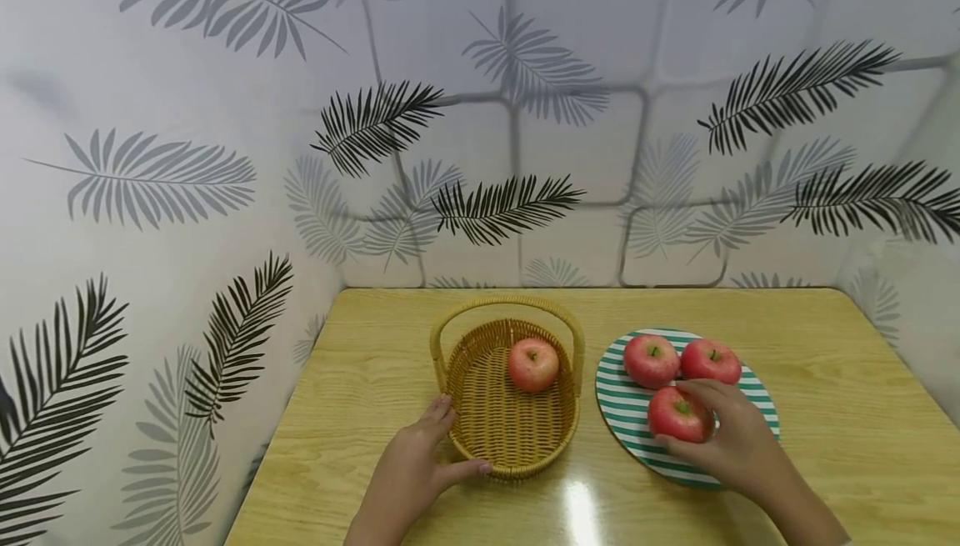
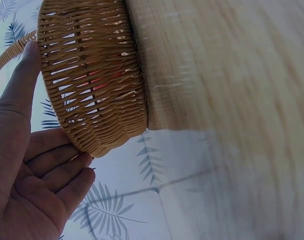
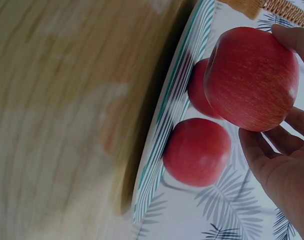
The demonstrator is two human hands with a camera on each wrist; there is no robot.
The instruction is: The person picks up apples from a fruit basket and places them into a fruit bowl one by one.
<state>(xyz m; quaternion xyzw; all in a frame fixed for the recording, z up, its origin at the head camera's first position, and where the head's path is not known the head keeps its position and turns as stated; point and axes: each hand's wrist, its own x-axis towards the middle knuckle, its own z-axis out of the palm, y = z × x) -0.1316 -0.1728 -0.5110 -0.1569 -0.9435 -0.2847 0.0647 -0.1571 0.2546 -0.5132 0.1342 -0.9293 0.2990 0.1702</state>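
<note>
A round woven basket [image 1: 501,471] with an arched handle stands on the table, one red apple [image 1: 533,365] inside it. My left hand [image 1: 411,467] rests against the basket's outer left side, thumb at the near rim and the fingers spread along the wall. In the left wrist view those fingers [image 2: 52,165] look relaxed. To the right lies a plate [image 1: 626,428] with green and white stripes. My right hand [image 1: 738,438] grips a red apple [image 3: 252,77] between thumb and fingers. It appears raised off the plate in the right wrist view. Two other apples [image 1: 651,360] sit on the plate's far part.
The wooden table [image 1: 360,363] meets a wall [image 1: 465,154] printed with leaf patterns at its back edge. The basket's handle [image 1: 510,302] arches up over its far side. A gap of table separates basket and plate.
</note>
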